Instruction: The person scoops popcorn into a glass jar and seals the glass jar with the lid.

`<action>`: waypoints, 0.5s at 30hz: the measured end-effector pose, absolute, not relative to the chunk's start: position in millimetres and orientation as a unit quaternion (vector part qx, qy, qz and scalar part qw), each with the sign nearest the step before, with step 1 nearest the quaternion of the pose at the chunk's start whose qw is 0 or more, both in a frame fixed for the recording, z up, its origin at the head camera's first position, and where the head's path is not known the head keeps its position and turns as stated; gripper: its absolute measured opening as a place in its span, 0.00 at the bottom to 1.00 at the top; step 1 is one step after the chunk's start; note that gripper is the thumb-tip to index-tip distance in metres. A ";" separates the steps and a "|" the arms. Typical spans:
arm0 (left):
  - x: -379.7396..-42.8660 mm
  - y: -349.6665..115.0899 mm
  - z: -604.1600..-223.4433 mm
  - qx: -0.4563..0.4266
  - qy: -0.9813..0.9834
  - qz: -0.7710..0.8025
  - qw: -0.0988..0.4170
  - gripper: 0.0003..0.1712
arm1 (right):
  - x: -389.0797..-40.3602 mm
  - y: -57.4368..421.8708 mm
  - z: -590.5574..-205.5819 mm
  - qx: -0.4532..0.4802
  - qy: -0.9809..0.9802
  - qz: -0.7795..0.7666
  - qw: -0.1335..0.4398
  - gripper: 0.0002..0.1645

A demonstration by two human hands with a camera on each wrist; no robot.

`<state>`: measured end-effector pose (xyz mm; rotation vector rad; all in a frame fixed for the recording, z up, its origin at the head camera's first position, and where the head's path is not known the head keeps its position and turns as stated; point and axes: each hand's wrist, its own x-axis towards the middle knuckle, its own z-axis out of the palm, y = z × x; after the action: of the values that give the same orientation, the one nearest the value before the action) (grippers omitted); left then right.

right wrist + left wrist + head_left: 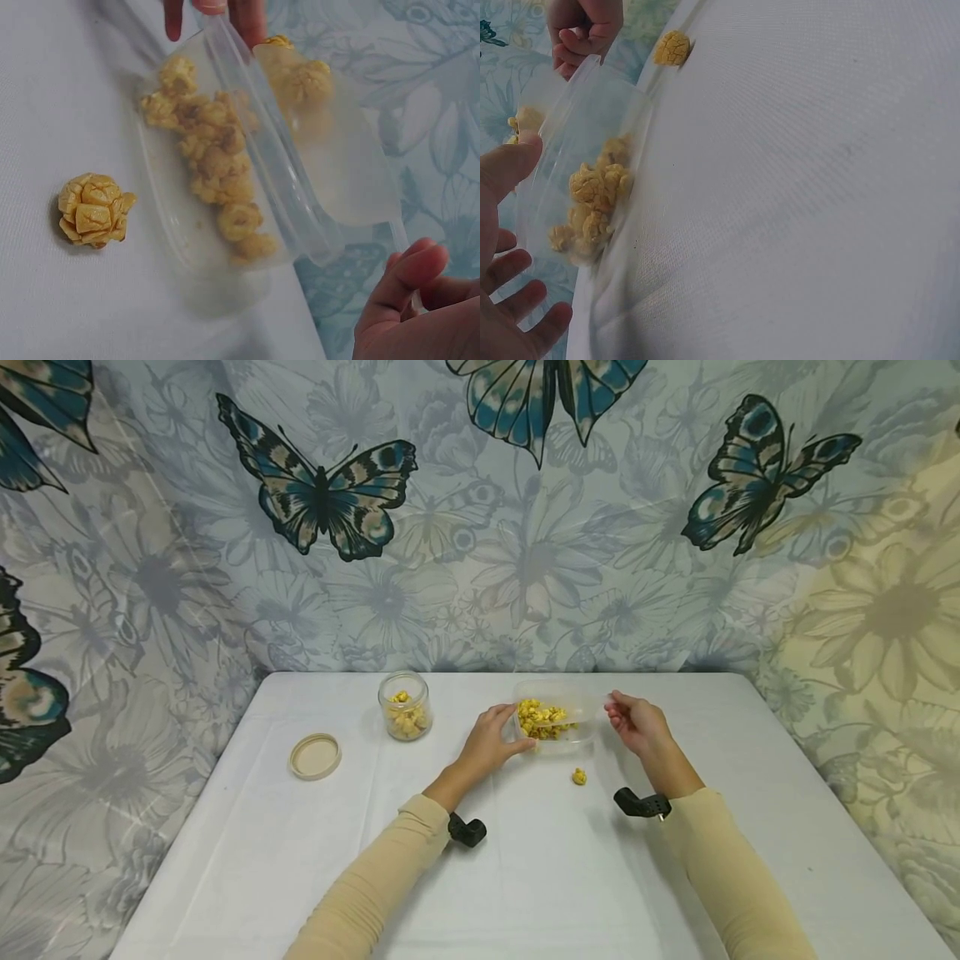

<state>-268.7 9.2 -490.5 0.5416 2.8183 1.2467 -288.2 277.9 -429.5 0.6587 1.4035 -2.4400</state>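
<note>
A clear plastic container [577,739] of yellow popcorn [542,720] stands toward the table's far edge. My left hand [487,745] holds its left end, thumb at the rim [559,142] and the other fingers spread. My right hand [639,727] pinches the thin handle of a translucent plastic scoop [349,176] at the container's right. The scoop's bowl lies over the container with some popcorn pieces [300,81] in it. One loose popcorn piece [579,777] sits on the cloth in front of the container.
A glass jar [405,708] partly filled with popcorn stands open to the left. Its round beige lid [315,757] lies farther left. White cloth covers the table [525,877]; a butterfly-patterned curtain [450,593] hangs behind it.
</note>
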 end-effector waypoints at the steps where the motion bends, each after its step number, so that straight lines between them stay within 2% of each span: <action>1: -268.9 8.6 -490.0 0.174 0.900 0.399 0.006 0.45 | -288.5 277.5 -429.0 0.226 0.482 -0.837 0.124 0.13; 15: -267.9 2.7 -485.9 0.172 0.892 0.418 0.026 0.42 | -290.2 270.8 -419.3 0.217 0.469 -0.848 0.121 0.13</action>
<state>-267.9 2.7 -485.9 0.5306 2.7561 1.2903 -290.2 270.8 -419.3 0.6336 1.3685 -2.4757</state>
